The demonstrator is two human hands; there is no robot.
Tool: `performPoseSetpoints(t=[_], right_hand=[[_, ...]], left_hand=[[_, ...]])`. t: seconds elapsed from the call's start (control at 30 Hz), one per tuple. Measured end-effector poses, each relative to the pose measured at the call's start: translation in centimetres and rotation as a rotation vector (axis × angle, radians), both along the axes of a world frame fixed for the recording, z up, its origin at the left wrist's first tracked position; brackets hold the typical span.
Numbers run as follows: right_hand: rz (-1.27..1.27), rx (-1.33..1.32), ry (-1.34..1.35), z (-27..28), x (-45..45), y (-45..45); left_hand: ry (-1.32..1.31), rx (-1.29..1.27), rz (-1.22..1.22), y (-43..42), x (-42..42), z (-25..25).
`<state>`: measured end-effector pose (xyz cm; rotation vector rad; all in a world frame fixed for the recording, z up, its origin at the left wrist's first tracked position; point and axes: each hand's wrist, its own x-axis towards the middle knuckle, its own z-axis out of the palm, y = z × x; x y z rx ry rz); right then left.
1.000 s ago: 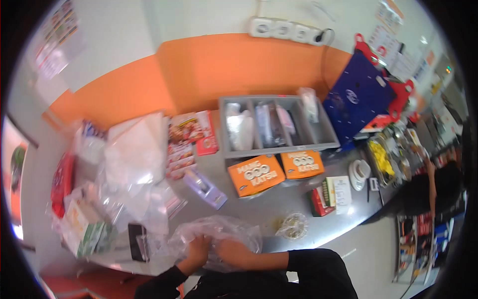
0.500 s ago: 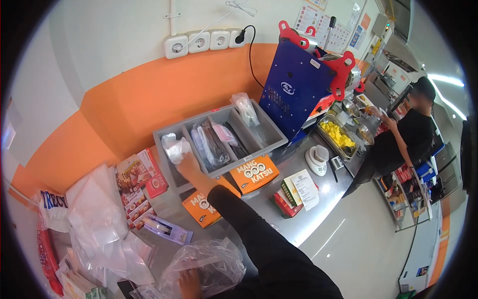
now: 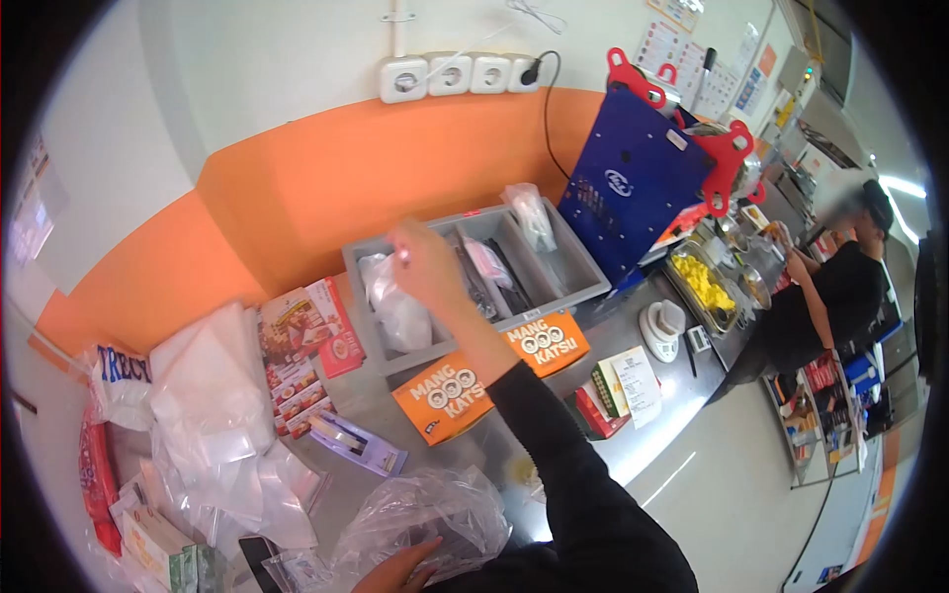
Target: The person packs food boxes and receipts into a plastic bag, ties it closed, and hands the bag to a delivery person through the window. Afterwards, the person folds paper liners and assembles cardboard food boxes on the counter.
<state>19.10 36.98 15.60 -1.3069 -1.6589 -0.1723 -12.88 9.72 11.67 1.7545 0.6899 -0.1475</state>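
My right hand (image 3: 430, 267) is raised over the grey divided tray (image 3: 583, 291), smeared by motion. Whether its fingers hold anything does not show. Below it, white plastic bags (image 3: 400, 311) lie in the tray's left compartment. Other compartments hold dark and pink packets (image 3: 486, 262) and a clear-wrapped bundle (image 3: 532, 217). At the bottom edge my left hand (image 3: 400, 570) grips a crumpled clear plastic bag (image 3: 445, 509), its fingers partly hidden. Two orange boxes (image 3: 445, 395) stand in front of the tray. A blurred yellowish item (image 3: 524, 472) lies beside my right sleeve.
A purple tape dispenser (image 3: 358, 443), red leaflets (image 3: 295, 341) and clear plastic sheets (image 3: 213, 385) lie on the left. A blue machine (image 3: 633, 183), white scale (image 3: 663, 329) and pan of yellow food (image 3: 704, 287) stand right. A person (image 3: 825, 296) in black stands beyond.
My right hand has lifted from the bags in the tray's left compartment. The view has shifted, and a yellowish item now shows beside my sleeve. My left hand stays at the clear bag.
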Motion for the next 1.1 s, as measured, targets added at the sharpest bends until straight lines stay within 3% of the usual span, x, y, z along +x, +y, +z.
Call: performPoseSetpoints(t=[0.07,0.1,0.17,0.23,0.3,0.37,0.43,0.5,0.6,0.8,0.9,1.0,1.1], right_hand=[[-0.054,-0.304,0.036,4.5,-0.9,-2.3],[-0.023,-0.324,-0.124,3.6,-1.0,-2.0],[0.036,-0.351,-0.444,-0.5,-0.9,-0.9],[-0.042,-0.705,-0.822,-4.9,-0.8,0.2],[-0.109,-0.649,-0.948,-12.9,0.6,1.8],[-0.1,-0.666,-0.922,-16.4,0.9,2.6],[-0.082,-0.704,-0.812,-15.2,0.1,2.8],[-0.093,-0.779,-0.607,-9.2,0.3,1.2],[0.031,-0.965,-0.527,-6.1,2.2,1.3],[-0.156,-0.832,-0.523,-1.8,1.3,-0.1],[-0.08,-0.764,-0.349,-1.6,1.9,-0.3],[-0.22,-1.059,-0.4,0.3,2.1,-0.8],[-0.231,-1.113,-0.533,-2.3,3.8,1.2]], left_hand=[[-0.03,-0.007,0.068,0.3,0.3,1.8],[-0.041,0.042,0.079,0.2,0.0,1.6],[-0.062,0.144,0.099,0.1,-0.6,0.8],[-0.01,0.141,0.146,-0.2,-0.6,1.4],[0.007,0.156,0.182,-0.6,-0.7,1.0],[-0.003,0.192,0.207,-1.3,-1.4,-0.6],[-0.045,0.209,0.243,-1.4,-1.6,-0.1],[-0.083,0.246,0.28,-1.3,-1.9,0.6],[-0.09,0.309,0.328,-1.5,-2.1,1.7],[-0.092,0.317,0.303,-0.8,-1.8,3.0],[-0.128,0.322,0.314,0.0,-1.6,4.1],[-0.161,0.458,0.326,1.0,-1.7,5.3],[-0.153,0.692,0.274,2.8,-1.1,5.7]])
